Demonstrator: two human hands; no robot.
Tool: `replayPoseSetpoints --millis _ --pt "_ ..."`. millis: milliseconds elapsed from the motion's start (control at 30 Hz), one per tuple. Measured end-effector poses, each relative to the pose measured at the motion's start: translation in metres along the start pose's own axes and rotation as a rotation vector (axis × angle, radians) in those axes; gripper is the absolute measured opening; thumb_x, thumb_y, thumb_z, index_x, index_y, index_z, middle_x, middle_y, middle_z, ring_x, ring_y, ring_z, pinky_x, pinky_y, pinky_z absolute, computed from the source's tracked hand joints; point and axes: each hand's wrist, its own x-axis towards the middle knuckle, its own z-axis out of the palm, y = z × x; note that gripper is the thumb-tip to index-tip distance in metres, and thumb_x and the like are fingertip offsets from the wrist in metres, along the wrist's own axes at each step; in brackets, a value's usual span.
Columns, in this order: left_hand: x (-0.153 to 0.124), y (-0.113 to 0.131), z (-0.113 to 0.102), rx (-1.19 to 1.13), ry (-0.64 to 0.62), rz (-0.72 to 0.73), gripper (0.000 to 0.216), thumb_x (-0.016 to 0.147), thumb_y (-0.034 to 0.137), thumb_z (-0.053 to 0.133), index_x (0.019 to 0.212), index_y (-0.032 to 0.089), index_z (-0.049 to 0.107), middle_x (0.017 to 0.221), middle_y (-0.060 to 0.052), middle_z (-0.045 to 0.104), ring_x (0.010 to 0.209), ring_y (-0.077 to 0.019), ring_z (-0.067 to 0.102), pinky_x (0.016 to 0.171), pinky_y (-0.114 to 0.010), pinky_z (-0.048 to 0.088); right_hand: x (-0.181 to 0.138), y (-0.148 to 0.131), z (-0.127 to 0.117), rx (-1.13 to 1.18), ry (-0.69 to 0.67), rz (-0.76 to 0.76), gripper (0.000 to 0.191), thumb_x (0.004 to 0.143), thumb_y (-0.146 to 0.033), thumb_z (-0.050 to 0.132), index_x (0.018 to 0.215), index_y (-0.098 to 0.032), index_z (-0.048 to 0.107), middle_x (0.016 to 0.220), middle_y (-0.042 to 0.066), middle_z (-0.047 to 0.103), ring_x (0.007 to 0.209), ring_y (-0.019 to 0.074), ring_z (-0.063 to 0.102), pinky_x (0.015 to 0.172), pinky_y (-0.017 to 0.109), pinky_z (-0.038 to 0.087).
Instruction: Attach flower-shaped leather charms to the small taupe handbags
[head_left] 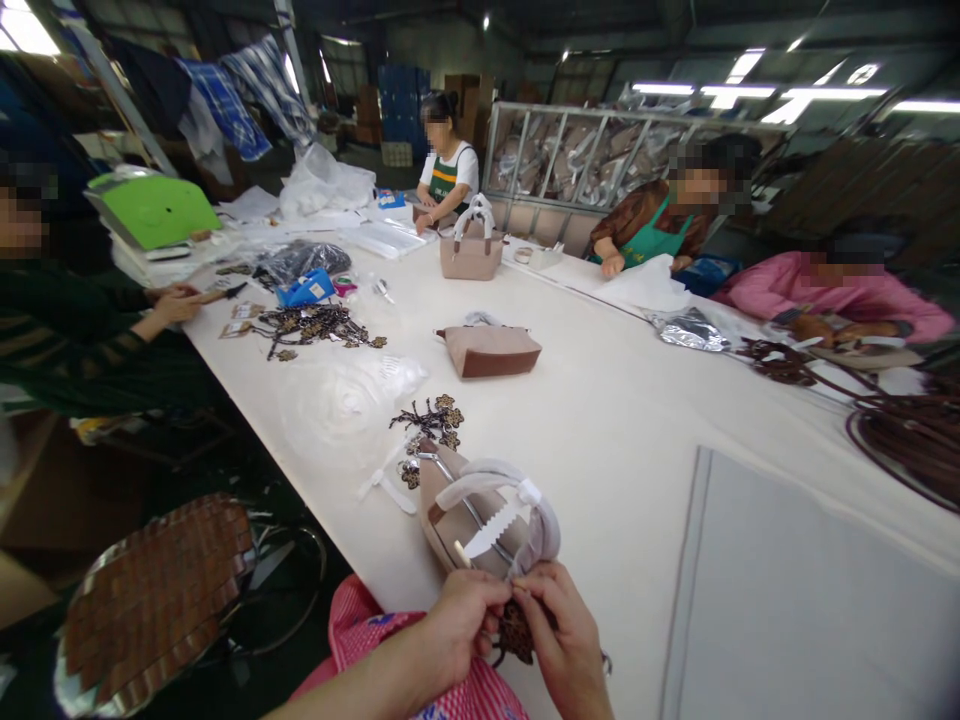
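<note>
Lying at the near edge of the white table (pixel 615 420): one small beige handbag (pixel 457 515), tipped on its side, handles wrapped in pale film and a white zigzag paper strip across its mouth.

Charm (pixel 516 630): dark brown, flower-shaped, hanging just below the handbag, pinched between both hands.

Left hand (pixel 461 618): forearm enters from the lower left, wrist low at the table edge, fingers curled inward, thumb and fingertips closed on the charm where it meets the handbag.

Right hand (pixel 566 640): comes up from the bottom edge, back of the hand toward the camera, fingers bent and closed on the same charm, knuckles touching those of the left hand.

Red checked cloth (pixel 420 660): under both forearms, at the person's lap.

Loose charms (pixel 431 420): a small dark heap on the table just beyond the handbag, beside clear plastic bags (pixel 345 400).

Second handbag (pixel 489 350): lying flat, mid-table. Third handbag (pixel 471 245): upright, farther back.

Grey board (pixel 810 590): flat on the table to the right, well apart from the hands.

Brown straps (pixel 900 430): coiled at the far right edge.

Woven brown panel (pixel 154 595): off the table, lower left.

Other people: four seated round the table, one at left, one at the far end, two at right, each with hands on the tabletop.
</note>
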Motion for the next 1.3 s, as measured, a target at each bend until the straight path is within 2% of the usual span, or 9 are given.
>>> replayPoseSetpoints --millis 133,333,633,800,933,1000,1100,1167,1300 --pt "0.003 -0.003 0.0 -0.015 -0.011 -0.02 0.019 0.055 0.024 0.063 0.054 0.018 0.045 0.045 0.008 0.038 0.041 -0.0047 0.03 0.045 -0.022 0.014 0.0 0.004 -0.004 -0.048 -0.013 -0.014 0.015 0.091 -0.025 0.055 0.087 -0.025 0.069 0.085 0.003 0.061 0.08 0.0181 0.063 0.068 0.028 0.055" --pt "0.006 -0.007 -0.005 -0.046 -0.063 0.004 0.013 0.046 0.023 0.055 0.056 0.018 0.048 0.047 0.007 0.04 0.044 -0.0056 0.033 0.046 -0.022 0.015 0.001 0.002 -0.005 -0.076 -0.113 -0.02 0.018 0.091 -0.022 0.054 0.091 -0.028 0.071 0.084 0.003 0.059 0.081 0.0184 0.062 0.069 0.028 0.054" --pt "0.008 -0.009 -0.011 -0.036 -0.138 0.086 0.016 0.043 0.018 0.058 0.057 0.017 0.051 0.042 0.008 0.04 0.041 -0.005 0.03 0.048 -0.024 0.014 0.01 0.003 -0.011 -0.13 -0.243 -0.033 0.024 0.089 -0.018 0.052 0.092 -0.03 0.073 0.083 0.003 0.057 0.079 0.0175 0.062 0.067 0.025 0.053" --pt "0.01 -0.012 -0.011 -0.021 -0.096 0.089 0.014 0.046 0.018 0.059 0.059 0.016 0.055 0.044 0.007 0.044 0.041 -0.0059 0.035 0.047 -0.024 0.02 0.005 0.003 -0.005 -0.077 -0.17 0.028 0.023 0.09 -0.019 0.051 0.089 -0.029 0.072 0.083 0.003 0.057 0.08 0.0183 0.061 0.07 0.027 0.052" --pt "0.008 -0.012 -0.009 0.002 -0.037 0.065 0.012 0.051 0.015 0.057 0.063 0.016 0.056 0.047 0.007 0.046 0.042 -0.007 0.035 0.047 -0.025 0.019 0.001 0.002 -0.001 -0.048 -0.143 0.075 0.019 0.091 -0.024 0.051 0.083 -0.027 0.069 0.086 0.003 0.059 0.082 0.0189 0.06 0.072 0.028 0.05" --pt "0.004 -0.009 -0.007 0.066 -0.008 0.162 0.011 0.054 0.011 0.056 0.065 0.016 0.056 0.049 0.007 0.046 0.046 -0.0081 0.038 0.049 -0.025 0.023 0.001 0.0 -0.003 -0.02 -0.116 0.102 0.018 0.091 -0.027 0.053 0.08 -0.026 0.067 0.084 0.002 0.059 0.081 0.0185 0.06 0.071 0.027 0.049" --pt "-0.005 -0.002 -0.007 0.253 0.049 0.493 0.019 0.059 0.005 0.054 0.074 0.016 0.057 0.058 0.006 0.048 0.056 -0.0105 0.044 0.058 -0.025 0.033 0.001 -0.005 -0.007 0.091 -0.021 0.19 0.017 0.09 -0.034 0.056 0.078 -0.026 0.065 0.081 0.001 0.06 0.079 0.0172 0.06 0.07 0.025 0.05" --pt "-0.013 0.003 -0.007 0.418 0.031 0.677 0.018 0.063 0.004 0.054 0.075 0.016 0.06 0.066 0.004 0.052 0.065 -0.0124 0.048 0.064 -0.026 0.037 0.002 -0.009 -0.008 0.171 0.047 0.254 0.019 0.089 -0.038 0.058 0.077 -0.025 0.064 0.079 0.0 0.06 0.077 0.0165 0.059 0.069 0.023 0.051" --pt "-0.021 0.01 -0.006 0.599 -0.078 0.784 0.013 0.072 0.01 0.056 0.071 0.016 0.067 0.075 -0.001 0.055 0.073 -0.0148 0.053 0.069 -0.027 0.04 0.002 -0.014 -0.006 0.213 0.113 0.278 0.021 0.088 -0.041 0.059 0.075 -0.025 0.064 0.08 0.0 0.059 0.075 0.0164 0.059 0.065 0.023 0.051"
